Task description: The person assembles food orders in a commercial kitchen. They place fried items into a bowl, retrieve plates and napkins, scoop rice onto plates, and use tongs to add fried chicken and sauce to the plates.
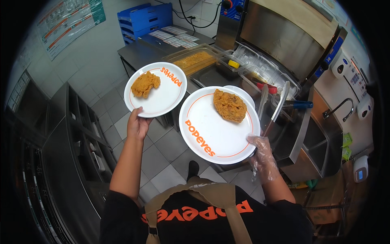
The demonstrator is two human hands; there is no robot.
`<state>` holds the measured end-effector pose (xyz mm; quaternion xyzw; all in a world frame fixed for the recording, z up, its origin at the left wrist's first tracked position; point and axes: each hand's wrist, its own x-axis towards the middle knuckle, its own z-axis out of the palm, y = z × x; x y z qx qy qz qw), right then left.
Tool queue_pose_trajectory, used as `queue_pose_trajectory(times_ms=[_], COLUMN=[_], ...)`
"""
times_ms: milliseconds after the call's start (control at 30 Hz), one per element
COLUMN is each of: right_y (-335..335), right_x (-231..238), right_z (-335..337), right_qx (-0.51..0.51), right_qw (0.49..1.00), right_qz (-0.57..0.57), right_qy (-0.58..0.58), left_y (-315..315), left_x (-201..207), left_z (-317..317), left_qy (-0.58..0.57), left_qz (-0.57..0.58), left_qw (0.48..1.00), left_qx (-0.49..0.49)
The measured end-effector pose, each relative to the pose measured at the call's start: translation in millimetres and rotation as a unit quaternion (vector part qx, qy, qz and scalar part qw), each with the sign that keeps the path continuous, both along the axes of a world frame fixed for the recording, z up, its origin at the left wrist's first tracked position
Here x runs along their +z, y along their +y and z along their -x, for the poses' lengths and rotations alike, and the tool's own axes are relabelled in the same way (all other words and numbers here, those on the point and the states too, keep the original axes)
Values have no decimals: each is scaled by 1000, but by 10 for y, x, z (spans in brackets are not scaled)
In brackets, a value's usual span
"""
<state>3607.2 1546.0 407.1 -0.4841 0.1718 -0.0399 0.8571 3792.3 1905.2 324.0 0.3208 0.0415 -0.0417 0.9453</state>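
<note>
In my bare left hand (139, 126) is a white round plate (160, 97), gripped at its near rim with the thumb on top. A piece of fried chicken (145, 84) lies on its left side. My right hand (262, 148), in a clear plastic glove, grips another white plate (203, 122) by its lower right rim; most of those fingers are hidden beneath. A second fried chicken piece (230, 106) rests on the upper right of that plate. Both plates carry an orange ring and orange lettering. The right plate partly covers another white plate (243, 94) behind it.
Beyond the plates, a steel counter holds a tray of crumbs (194, 60), clear containers (254, 59), metal tongs (280, 101) and a blue-handled tool (300, 104). Blue letter trays (144, 20) stand at the back. A sink tap (339, 109) is at right, steel cabinets (73, 134) at left.
</note>
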Motion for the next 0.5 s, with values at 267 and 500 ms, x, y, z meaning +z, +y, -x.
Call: queue_pose_trajectory(times_ms=[267,500], right_y=[-80,-94], right_x=[138,292], right_z=[-504,-847], right_qx=[-47,-90], right_qw=[997,995], right_qz=[26,33], right_qy=[49,29], left_y=[-855,-1053], left_x=[-101,-65], left_z=[-1607,-2002], left_qy=[13,14], left_qz=[-42,-195], left_qw=[998,980], left_qx=[-40,-37])
